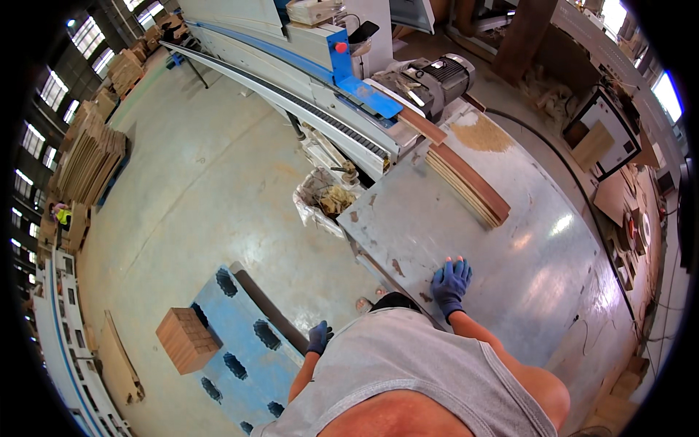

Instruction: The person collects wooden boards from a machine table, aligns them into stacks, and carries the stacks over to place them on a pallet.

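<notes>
My right hand [450, 284], in a blue glove, rests flat with fingers spread on the grey metal table [510, 247] near its front edge. It holds nothing. My left hand [319, 337], also blue-gloved, hangs beside my body over the blue plastic pallet [240, 342] with its fingers loosely curled, and nothing shows in it. A stack of long wooden strips [470, 186] lies on the table, well beyond my right hand. A block of small stacked wooden pieces [186, 339] sits on the pallet's left edge.
A long machine with a conveyor track [306, 109], a blue guard and a grey motor [437, 76] runs off from the table's far end. A white sack of scraps [324, 200] stands on the concrete floor below it. Wood stacks [91, 156] line the left wall.
</notes>
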Demonstrator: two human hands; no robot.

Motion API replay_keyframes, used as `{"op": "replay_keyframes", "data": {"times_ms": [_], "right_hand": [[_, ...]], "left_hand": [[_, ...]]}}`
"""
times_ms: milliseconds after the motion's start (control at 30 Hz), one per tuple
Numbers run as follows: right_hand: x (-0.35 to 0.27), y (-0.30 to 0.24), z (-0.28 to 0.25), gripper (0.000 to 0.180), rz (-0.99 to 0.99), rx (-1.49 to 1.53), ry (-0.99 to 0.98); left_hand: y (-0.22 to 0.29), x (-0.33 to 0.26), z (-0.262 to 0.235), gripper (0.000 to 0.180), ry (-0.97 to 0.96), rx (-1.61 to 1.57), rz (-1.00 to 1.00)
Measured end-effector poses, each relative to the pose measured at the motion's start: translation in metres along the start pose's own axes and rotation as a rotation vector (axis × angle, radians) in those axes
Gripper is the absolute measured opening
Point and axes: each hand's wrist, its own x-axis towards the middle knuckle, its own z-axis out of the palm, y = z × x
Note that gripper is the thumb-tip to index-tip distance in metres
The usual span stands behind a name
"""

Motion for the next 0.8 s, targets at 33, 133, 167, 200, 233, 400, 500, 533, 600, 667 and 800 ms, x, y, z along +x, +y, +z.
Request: {"op": "replay_keyframes", "data": {"times_ms": [33, 133, 167, 200, 233, 400, 500, 533, 600, 667, 800], "right_hand": [[0.0, 0.001, 0.0, 0.043, 0.001, -0.002, 0.002], [-0.001, 0.004, 0.001, 0.042, -0.001, -0.002, 0.015], [-0.001, 0.005, 0.001, 0.042, -0.001, -0.008, 0.018], [-0.002, 0.006, 0.002, 0.042, 0.0, -0.013, 0.022], [-0.002, 0.005, 0.002, 0.042, -0.002, -0.01, 0.022], [0.0, 0.0, 0.0, 0.041, -0.014, 0.007, 0.017], [-0.002, 0.006, 0.001, 0.042, -0.006, -0.008, 0.03], [-0.001, 0.005, 0.001, 0.042, -0.008, -0.004, 0.029], [-0.001, 0.003, 0.001, 0.042, -0.011, -0.004, 0.033], [0.0, 0.002, -0.001, 0.042, -0.005, -0.001, 0.027], [0.001, -0.001, -0.004, 0.042, -0.002, 0.013, 0.002]], "left_hand": [[0.002, 0.0, 0.002, 0.056, 0.005, -0.03, -0.012], [0.008, -0.001, 0.01, 0.055, 0.044, -0.142, -0.058], [0.011, -0.002, 0.012, 0.055, 0.079, -0.226, -0.093], [0.014, -0.002, 0.013, 0.055, 0.077, -0.225, -0.092], [0.013, -0.002, 0.01, 0.055, 0.06, -0.191, -0.078], [0.004, 0.0, 0.003, 0.054, 0.004, 0.0, 0.067], [0.019, -0.001, 0.014, 0.053, 0.093, -0.213, -0.072], [0.018, 0.0, 0.011, 0.052, 0.069, -0.214, -0.071], [0.014, 0.001, 0.008, 0.051, 0.048, -0.216, -0.067], [0.015, 0.001, 0.011, 0.049, 0.087, -0.28, -0.12], [0.011, 0.002, 0.007, 0.047, 0.035, -0.183, -0.043]]}}
